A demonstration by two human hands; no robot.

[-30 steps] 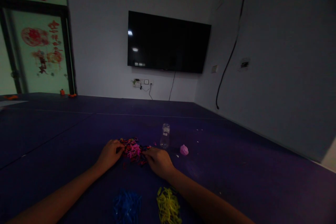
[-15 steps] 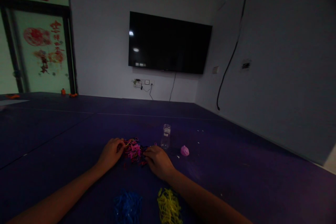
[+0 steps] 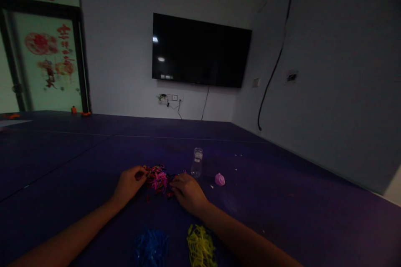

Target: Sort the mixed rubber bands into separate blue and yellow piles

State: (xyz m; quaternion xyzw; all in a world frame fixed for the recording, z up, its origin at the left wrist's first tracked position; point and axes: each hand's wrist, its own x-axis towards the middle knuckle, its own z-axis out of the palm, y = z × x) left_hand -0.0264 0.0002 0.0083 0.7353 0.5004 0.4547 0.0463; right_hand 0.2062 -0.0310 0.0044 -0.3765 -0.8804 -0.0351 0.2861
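A mixed heap of rubber bands (image 3: 159, 180), pink, red, yellow and dark, lies on the purple table between my hands. My left hand (image 3: 130, 181) is at the heap's left edge, its thumb and finger pinched on a few dark red bands. On the right edge, my right hand (image 3: 188, 192) has its fingertips pressed together against the heap; what they grip, if anything, is hidden. Closer to me lie a pile of blue rubber bands (image 3: 151, 248) and a pile of yellow rubber bands (image 3: 201, 247), the yellow one beside my right forearm.
A clear bottle (image 3: 196, 164) stands upright, uncapped, just beyond my right hand. To its right sits a pink cap-like piece (image 3: 219, 179), with small white scraps around it. Far left, orange objects (image 3: 85, 114) rest near the table's back edge. A black cable (image 3: 270, 81) hangs down the right wall.
My left hand has shifted slightly left and turned, and dark red bands now show in its pinch. My right hand stays at the heap's edge. The view has moved a little.
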